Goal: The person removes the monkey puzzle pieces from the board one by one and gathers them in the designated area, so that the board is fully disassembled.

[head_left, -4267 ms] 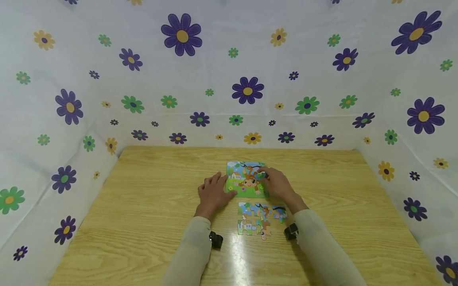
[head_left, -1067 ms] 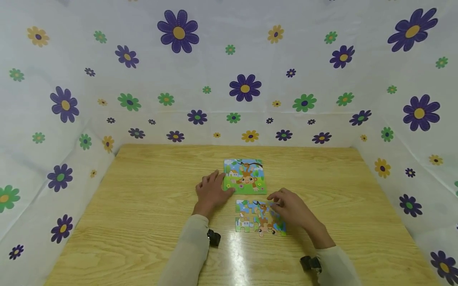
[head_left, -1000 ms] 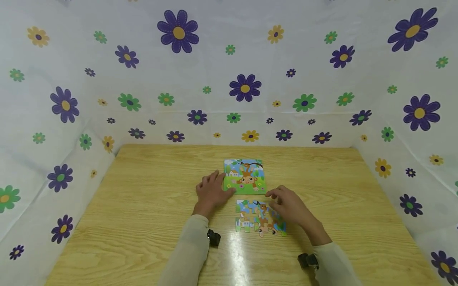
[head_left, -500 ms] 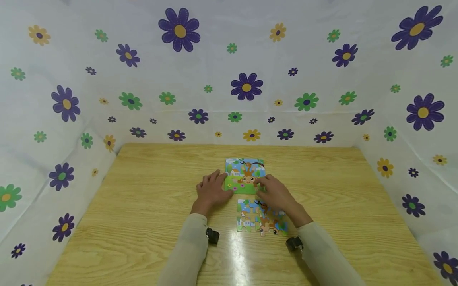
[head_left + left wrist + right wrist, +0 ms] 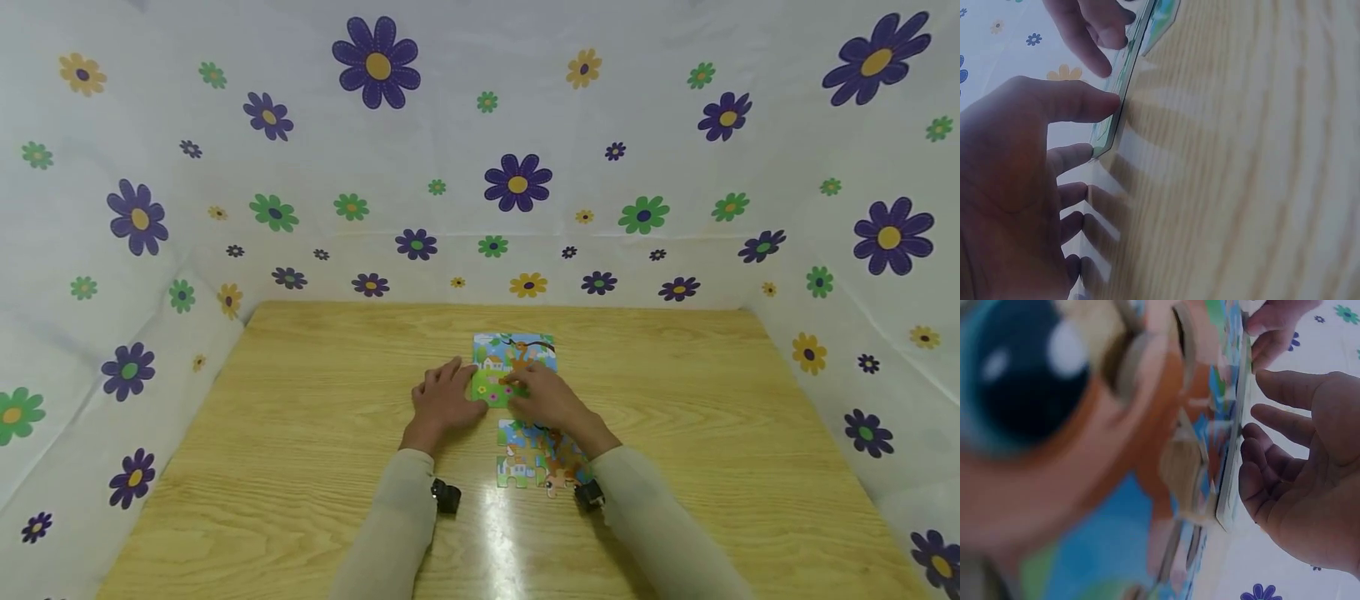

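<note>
A square picture board (image 5: 489, 350) with a cartoon monkey lies flat on the table. My left hand (image 5: 444, 400) lies at its left side, fingers spread; in the left wrist view the thumb (image 5: 1094, 103) rests on the board's edge. My right hand (image 5: 551, 398) reaches over the board's lower right, covering the monkey's face. Its thumb and fingers are loosely bent and apart in the right wrist view, with nothing seen between them. Nearer to me lie partly joined jigsaw pieces (image 5: 512, 472) of the same picture, with gaps; my right forearm hides some of them.
The wooden table (image 5: 315, 417) extends around the board and pieces. A white flower-printed cloth (image 5: 450, 125) stands along the back and both sides. Small black cameras are strapped at both wrists.
A piece was added at the lower right of the jigsaw after the oldest frame. My right hand has since moved from above the jigsaw, up and left, over the board. The left hand stays put.
</note>
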Tool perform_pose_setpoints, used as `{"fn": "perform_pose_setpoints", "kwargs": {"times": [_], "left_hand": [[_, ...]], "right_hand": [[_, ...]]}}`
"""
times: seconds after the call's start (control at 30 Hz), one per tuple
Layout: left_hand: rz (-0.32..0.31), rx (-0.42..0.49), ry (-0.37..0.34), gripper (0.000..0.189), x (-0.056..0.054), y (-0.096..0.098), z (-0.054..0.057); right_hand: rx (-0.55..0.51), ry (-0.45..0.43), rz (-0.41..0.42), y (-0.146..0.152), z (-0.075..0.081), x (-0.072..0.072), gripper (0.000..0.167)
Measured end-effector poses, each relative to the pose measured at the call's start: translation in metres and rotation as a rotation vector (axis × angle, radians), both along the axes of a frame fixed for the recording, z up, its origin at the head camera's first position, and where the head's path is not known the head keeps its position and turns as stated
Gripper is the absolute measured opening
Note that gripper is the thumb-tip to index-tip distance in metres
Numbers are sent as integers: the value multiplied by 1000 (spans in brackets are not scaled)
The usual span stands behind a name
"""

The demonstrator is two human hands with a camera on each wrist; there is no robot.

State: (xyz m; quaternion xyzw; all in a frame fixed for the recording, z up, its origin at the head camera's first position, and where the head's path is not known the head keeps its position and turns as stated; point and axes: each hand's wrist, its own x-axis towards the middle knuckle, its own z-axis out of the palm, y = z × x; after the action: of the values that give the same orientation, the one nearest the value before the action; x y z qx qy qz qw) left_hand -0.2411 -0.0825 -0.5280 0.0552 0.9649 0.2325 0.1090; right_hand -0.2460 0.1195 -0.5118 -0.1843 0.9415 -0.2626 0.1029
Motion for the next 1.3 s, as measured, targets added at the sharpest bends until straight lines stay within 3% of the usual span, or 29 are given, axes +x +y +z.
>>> {"fn": "perform_pose_setpoints", "kwargs": {"times": [0.3, 0.47, 0.83, 1.3], "left_hand": [[17, -2, 10, 66, 2, 0, 1], [26, -3, 9, 66, 3, 0, 3], [22, 5, 13, 65, 2, 1, 2], [27, -2, 20, 63, 3, 1, 4]], "right_hand": [[78, -15, 35, -15, -1, -9, 40], [105, -33, 12, -23, 1, -11, 37], [24, -107, -33, -28, 11, -10, 36], [-8, -73, -40, -30, 9, -11, 32]]}}
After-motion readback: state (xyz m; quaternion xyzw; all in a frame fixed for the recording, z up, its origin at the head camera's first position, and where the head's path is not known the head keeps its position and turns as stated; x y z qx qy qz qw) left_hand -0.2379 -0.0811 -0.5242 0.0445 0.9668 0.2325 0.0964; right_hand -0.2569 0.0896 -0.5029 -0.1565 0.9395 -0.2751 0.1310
